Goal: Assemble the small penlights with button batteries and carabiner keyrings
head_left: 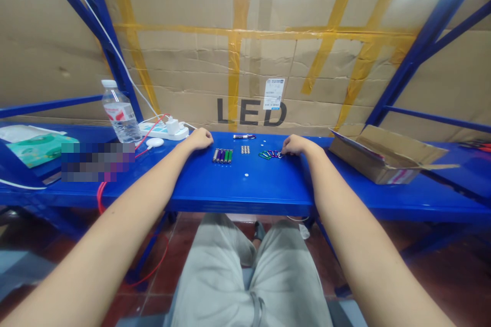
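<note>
My left hand point(201, 139) rests on the blue table, fingers curled into a loose fist, with nothing visible in it. To its right stands a row of several small metal flashlight tubes point(222, 156) in silver, purple and green. Small silver button cells point(245, 149) sit in a tight block beside them. Behind the cells lies one dark, slim flashlight point(244, 137) with a clip end. My right hand point(293, 144) pinches the right end of a row of coloured carabiners point(270, 154); its fingertips partly hide the last, silvery one.
An open cardboard box point(383, 158) stands on the right. At left are a water bottle point(121, 115), a white power strip point(164, 130) with cables and a green tissue pack point(38, 148). A large carton point(184, 76) walls off the back between blue posts. White discs point(246, 174) dot the table.
</note>
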The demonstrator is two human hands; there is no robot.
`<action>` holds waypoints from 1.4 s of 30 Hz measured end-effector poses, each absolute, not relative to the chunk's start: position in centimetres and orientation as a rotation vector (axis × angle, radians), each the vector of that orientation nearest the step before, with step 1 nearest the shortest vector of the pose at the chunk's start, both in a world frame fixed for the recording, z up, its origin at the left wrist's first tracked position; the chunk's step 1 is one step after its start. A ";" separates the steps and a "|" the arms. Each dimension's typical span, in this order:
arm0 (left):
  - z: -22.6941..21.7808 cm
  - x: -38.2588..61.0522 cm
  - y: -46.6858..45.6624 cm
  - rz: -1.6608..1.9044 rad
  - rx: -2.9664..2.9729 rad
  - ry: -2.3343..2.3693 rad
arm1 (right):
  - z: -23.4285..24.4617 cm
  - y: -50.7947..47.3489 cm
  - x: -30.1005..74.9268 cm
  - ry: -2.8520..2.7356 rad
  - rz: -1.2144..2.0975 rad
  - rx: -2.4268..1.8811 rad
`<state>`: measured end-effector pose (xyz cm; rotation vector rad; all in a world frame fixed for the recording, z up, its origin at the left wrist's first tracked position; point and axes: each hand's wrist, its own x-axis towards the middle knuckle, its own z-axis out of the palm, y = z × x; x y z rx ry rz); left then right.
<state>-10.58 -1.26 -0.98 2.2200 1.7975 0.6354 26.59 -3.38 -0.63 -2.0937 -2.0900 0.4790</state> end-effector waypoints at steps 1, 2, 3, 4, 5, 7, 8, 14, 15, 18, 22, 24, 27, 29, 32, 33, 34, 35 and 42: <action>-1.0 -10.6 -1.2 0.632 2.219 1.798 | -0.6 -3.4 26.6 -2.089 0.484 -2.095; -1.0 -10.6 -1.2 0.631 2.217 1.800 | -0.6 -3.4 26.6 -2.088 0.489 -2.095; -1.0 -10.6 -1.2 0.632 2.215 1.803 | -0.6 -3.4 26.6 -2.090 0.491 -2.094; -1.0 -10.6 -1.1 0.635 2.212 1.807 | -0.6 -3.3 26.6 -2.093 0.491 -2.093; -1.1 -10.6 -1.1 0.639 2.210 1.811 | -0.7 -3.3 26.6 -2.095 0.490 -2.093; -1.1 -10.6 -1.1 0.643 2.208 1.814 | -0.7 -3.3 26.6 -2.094 0.485 -2.097; -1.1 -10.6 -1.0 0.643 2.209 1.812 | -0.7 -3.3 26.6 -2.092 0.483 -2.098; -1.3 -10.7 -0.9 0.623 2.214 1.819 | -0.6 -3.5 26.4 -2.090 0.478 -2.108; -1.3 -10.8 -0.9 0.631 2.221 1.819 | -0.5 -3.6 26.4 -2.086 0.478 -2.108; -1.2 -10.5 -0.3 0.761 2.280 1.744 | -0.3 -3.9 26.3 -2.040 0.488 -2.113; -0.8 -8.3 1.2 0.876 2.462 1.460 | -0.2 -4.1 26.4 -1.961 0.468 -2.139; -0.6 -6.4 2.2 0.784 2.557 1.358 | -0.1 -4.1 26.3 -1.916 0.431 -2.144; -0.8 -3.7 3.6 0.612 2.608 1.320 | 0.2 -4.1 26.2 -1.856 0.370 -2.140; -1.2 -2.6 4.3 0.568 2.602 1.334 | 0.3 -4.1 26.1 -1.850 0.334 -2.137; -1.6 -2.1 4.9 0.558 2.626 1.348 | 0.4 -3.9 26.0 -1.843 0.321 -2.109; -1.7 -2.3 4.9 0.555 2.649 1.348 | 0.4 -3.9 26.0 -1.836 0.323 -2.094; -1.8 -2.4 4.9 0.543 2.678 1.353 | 0.4 -3.8 26.0 -1.828 0.325 -2.078; -1.7 -2.6 4.9 0.521 2.709 1.365 | 0.4 -3.8 26.0 -1.818 0.329 -2.064; -1.1 -3.8 4.0 0.417 2.675 1.574 | 0.4 -3.7 25.8 -1.744 0.332 -2.006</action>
